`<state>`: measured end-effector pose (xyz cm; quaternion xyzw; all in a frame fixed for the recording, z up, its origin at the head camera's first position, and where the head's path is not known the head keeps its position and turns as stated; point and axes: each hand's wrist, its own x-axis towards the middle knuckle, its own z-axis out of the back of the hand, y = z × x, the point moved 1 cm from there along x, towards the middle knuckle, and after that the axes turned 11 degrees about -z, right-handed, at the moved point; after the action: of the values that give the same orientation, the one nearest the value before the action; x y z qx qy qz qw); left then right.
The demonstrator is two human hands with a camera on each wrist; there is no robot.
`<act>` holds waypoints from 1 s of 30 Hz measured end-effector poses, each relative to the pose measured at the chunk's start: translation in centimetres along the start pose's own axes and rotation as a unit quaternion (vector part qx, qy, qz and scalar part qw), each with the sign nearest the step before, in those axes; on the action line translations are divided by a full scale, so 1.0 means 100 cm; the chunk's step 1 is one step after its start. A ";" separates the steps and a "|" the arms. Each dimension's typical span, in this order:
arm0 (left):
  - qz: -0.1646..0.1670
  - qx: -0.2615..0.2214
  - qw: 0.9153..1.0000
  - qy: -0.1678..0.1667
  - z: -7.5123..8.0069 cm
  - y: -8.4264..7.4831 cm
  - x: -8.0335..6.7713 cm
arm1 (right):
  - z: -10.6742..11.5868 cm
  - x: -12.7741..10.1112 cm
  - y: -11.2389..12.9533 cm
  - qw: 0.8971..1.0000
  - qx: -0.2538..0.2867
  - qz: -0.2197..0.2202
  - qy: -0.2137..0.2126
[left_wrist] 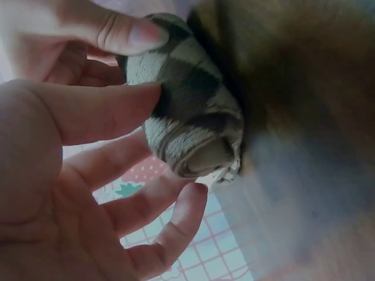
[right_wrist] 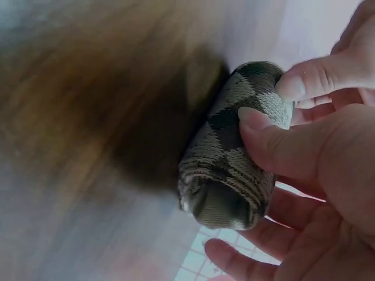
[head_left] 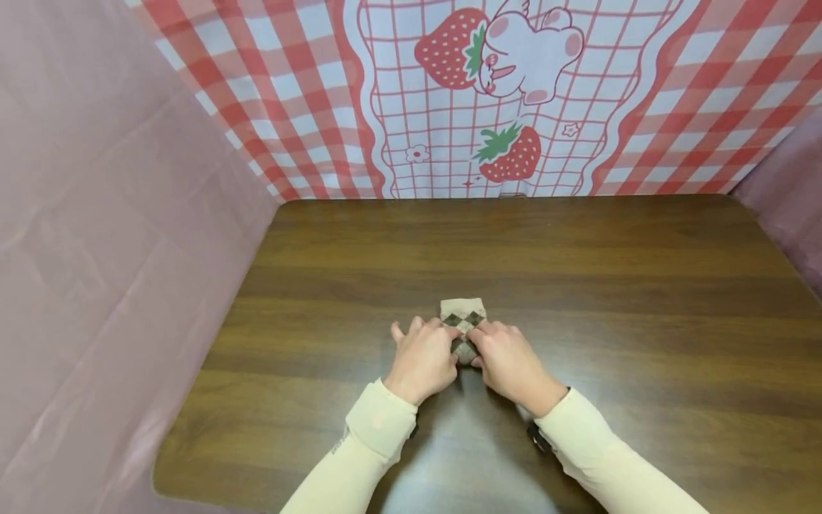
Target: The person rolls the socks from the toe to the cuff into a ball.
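Head view: While both hands crowd together at the near middle of the counter (head_left: 578,271), the left hand (head_left: 420,360) and right hand (head_left: 510,364) press in from either side on a rolled argyle sock (head_left: 464,318), its far end poking out past the fingertips; the two-sided grip seems meant to keep the roll tight.
Left wrist view: The left hand (left_wrist: 70,175) has its thumb (left_wrist: 111,111) pressed against the sock's (left_wrist: 193,117) side, fingers curving below, so the grip is partly closed round the roll; the open rolled end faces the camera.
Right wrist view: The right hand (right_wrist: 316,164) pinches the sock (right_wrist: 234,158) between thumb and fingers, a firm, closed hold.
Backdrop: A strawberry-print cloth (head_left: 475,93) hangs behind.
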<state>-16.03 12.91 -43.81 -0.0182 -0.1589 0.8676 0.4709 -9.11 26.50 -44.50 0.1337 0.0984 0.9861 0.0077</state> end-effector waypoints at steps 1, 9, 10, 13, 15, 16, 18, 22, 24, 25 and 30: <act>0.002 0.001 1.000 -0.006 -0.001 0.000 -0.001 | 0.000 0.001 0.000 1.000 0.001 -0.002 0.005; 0.002 0.019 0.998 -0.053 -0.005 -0.001 -0.008 | 0.005 0.007 -0.001 0.998 0.008 -0.029 0.051; 0.000 0.021 0.998 -0.060 -0.006 -0.001 -0.008 | 0.005 0.008 -0.001 0.998 0.009 -0.031 0.056; -0.008 0.030 0.997 -0.077 -0.009 -0.002 -0.008 | 0.005 0.008 -0.002 0.998 0.010 -0.032 0.062; -0.016 0.035 0.996 -0.085 -0.011 -0.002 -0.007 | 0.005 0.009 -0.002 0.997 0.011 -0.032 0.064; -0.020 0.039 0.995 -0.089 -0.012 -0.002 -0.007 | 0.004 0.009 -0.002 0.997 0.010 -0.033 0.064; -0.029 0.045 0.995 -0.089 -0.012 -0.001 -0.005 | 0.004 0.009 -0.001 0.997 0.008 -0.034 0.064; -0.036 0.057 0.995 -0.075 -0.012 0.000 -0.004 | 0.005 0.009 0.000 0.997 0.003 -0.027 0.068; -0.037 0.064 0.995 -0.066 -0.012 0.000 -0.003 | 0.006 0.008 0.001 0.997 0.000 -0.020 0.068; -0.036 0.067 0.995 -0.062 -0.012 0.000 -0.004 | 0.007 0.008 0.002 0.998 -0.002 -0.015 0.066; -0.018 0.078 0.995 -0.064 -0.010 -0.004 -0.006 | 0.012 0.005 0.006 0.999 -0.005 0.002 0.043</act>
<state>-15.17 12.84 -44.70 0.0767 -0.1206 0.8683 0.4749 -9.31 26.20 -43.10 0.0912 0.0929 0.9915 0.0019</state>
